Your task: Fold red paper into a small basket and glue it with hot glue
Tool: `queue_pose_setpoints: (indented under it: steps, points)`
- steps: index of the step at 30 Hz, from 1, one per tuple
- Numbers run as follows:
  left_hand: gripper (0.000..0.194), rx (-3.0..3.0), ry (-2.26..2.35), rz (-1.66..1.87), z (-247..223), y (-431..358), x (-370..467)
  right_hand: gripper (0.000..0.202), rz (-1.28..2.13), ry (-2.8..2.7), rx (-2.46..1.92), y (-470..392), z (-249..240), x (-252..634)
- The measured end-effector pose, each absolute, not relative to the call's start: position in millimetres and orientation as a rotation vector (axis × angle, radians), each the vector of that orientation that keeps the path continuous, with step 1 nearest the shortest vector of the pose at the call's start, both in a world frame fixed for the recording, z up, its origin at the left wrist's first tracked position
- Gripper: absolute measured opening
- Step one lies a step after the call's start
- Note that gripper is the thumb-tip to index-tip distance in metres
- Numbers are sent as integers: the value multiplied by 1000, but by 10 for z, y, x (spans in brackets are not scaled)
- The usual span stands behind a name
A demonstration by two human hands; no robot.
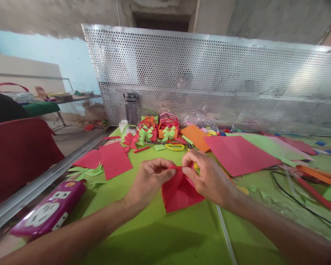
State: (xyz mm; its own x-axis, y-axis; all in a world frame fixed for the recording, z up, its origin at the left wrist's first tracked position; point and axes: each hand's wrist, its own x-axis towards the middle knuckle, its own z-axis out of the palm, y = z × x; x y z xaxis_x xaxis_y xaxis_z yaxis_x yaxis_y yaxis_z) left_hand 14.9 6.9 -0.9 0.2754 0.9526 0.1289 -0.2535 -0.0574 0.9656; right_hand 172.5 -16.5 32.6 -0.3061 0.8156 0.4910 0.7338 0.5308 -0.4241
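In the head view, both hands come together over a folded red sheet (pixel 182 197), held just above the green tabletop (pixel 143 235) at the middle front. The left hand (pixel 151 178) pinches its upper edge between thumb and fingers; the right hand (pixel 208 176) pinches the same edge just beside it. The curled fingertips and the right hand cover the upper folds, so how these meet cannot be told. Both forearms are cut off by the frame.

Beyond the hands, yellow-handled scissors (pixel 174 147) lie with their blades hard to make out. Behind them stand small handled baskets with green bows (pixel 168 133), partly overlapping, near a dark-capped bottle (pixel 131 108). To the right, a flat pinkish-red sheet (pixel 239 156) partly covers an orange sheet (pixel 195 137); a black cable (pixel 289 200) runs out of frame. To the left lies a purple box (pixel 51 209), its white markings blurred. A red chair (pixel 22 158) is cut off by the left edge.
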Motion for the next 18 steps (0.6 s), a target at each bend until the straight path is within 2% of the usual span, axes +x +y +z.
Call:
queue_pose_setpoints:
  steps: [6, 18]
  points:
    - [16, 1206, 782, 1120, 4, 72, 144, 14, 120, -2116, -1269, -173, 322, 1736]
    - [7, 1243, 718, 1163, -4, 79, 126, 15, -9, -2121, -1222, -178, 273, 1733]
